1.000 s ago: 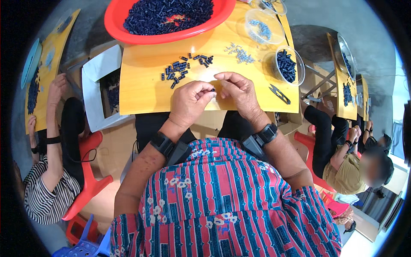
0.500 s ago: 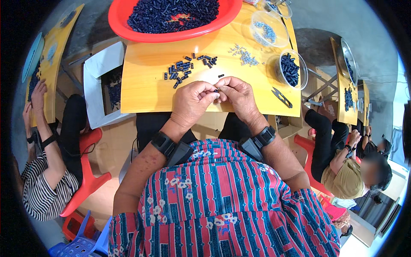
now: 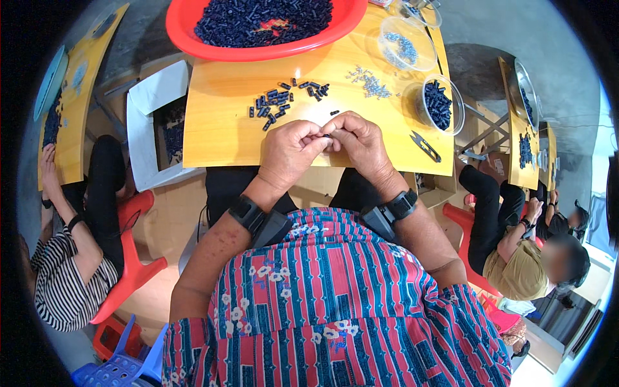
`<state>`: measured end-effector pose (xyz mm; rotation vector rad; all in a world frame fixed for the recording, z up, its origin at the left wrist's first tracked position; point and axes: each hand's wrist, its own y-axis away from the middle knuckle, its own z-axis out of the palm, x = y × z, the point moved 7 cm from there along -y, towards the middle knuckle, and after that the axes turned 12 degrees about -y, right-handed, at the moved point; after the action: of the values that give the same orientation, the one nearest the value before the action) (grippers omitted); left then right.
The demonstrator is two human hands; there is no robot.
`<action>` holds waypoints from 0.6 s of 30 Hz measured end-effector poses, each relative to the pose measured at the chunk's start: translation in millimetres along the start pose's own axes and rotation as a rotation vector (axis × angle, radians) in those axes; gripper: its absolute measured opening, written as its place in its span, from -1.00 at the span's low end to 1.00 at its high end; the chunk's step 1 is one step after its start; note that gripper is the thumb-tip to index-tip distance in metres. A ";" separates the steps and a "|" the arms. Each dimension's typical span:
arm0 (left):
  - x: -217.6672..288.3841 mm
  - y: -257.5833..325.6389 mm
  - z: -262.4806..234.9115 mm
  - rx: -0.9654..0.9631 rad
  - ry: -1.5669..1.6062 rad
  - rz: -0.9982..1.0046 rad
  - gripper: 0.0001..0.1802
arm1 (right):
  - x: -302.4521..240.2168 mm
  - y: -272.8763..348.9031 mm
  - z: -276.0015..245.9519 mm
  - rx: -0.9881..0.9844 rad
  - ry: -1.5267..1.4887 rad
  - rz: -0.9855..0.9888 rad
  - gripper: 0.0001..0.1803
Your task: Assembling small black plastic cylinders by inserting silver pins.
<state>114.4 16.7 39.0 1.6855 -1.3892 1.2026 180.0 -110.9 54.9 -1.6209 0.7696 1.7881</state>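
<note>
Close above the front edge of the yellow table (image 3: 222, 145), my left hand (image 3: 288, 149) and my right hand (image 3: 361, 147) meet fingertip to fingertip. Both are closed in a pinch around a small dark plastic piece (image 3: 327, 135), mostly hidden by the fingers. A single dark piece (image 3: 334, 113) lies just beyond my fingers. Farther off to the left is a loose pile of similar dark cylindrical pieces (image 3: 274, 100). A scatter of small silvery metal parts (image 3: 369, 82) lies ahead on the right.
A red basin (image 3: 271, 53) full of dark pieces stands at the back. On the right are a clear tub of dark pieces (image 3: 438, 106), a clear tub of silvery parts (image 3: 401, 50) and black thread snips (image 3: 426, 148). Co-workers sit at both sides; a white box (image 3: 143, 116) is left.
My fingers have shifted slightly around the small piece, my right fingers now covering more of it. At the left, the co-worker's hands have moved a little. The loose parts lie as before.
</note>
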 end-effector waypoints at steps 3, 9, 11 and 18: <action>-5.2 0.1 2.5 0.000 0.041 -0.008 -0.87 | -3.9 -0.1 2.2 -0.006 0.021 0.007 -0.89; -4.7 -0.7 1.7 0.005 -0.020 -0.007 -0.85 | -2.0 0.3 0.6 -0.004 -0.006 0.043 -0.88; -4.8 -0.4 0.8 0.023 0.004 -0.004 -0.84 | -0.2 0.5 0.8 0.001 -0.022 0.050 -0.88; -5.0 -1.0 -0.4 0.020 -0.038 0.003 -0.84 | -12.2 -0.3 6.7 -0.055 0.310 -0.169 -0.86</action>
<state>115.2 19.3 34.6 1.7294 -1.4066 1.1956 176.8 -106.2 67.6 -1.9664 0.6981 1.4714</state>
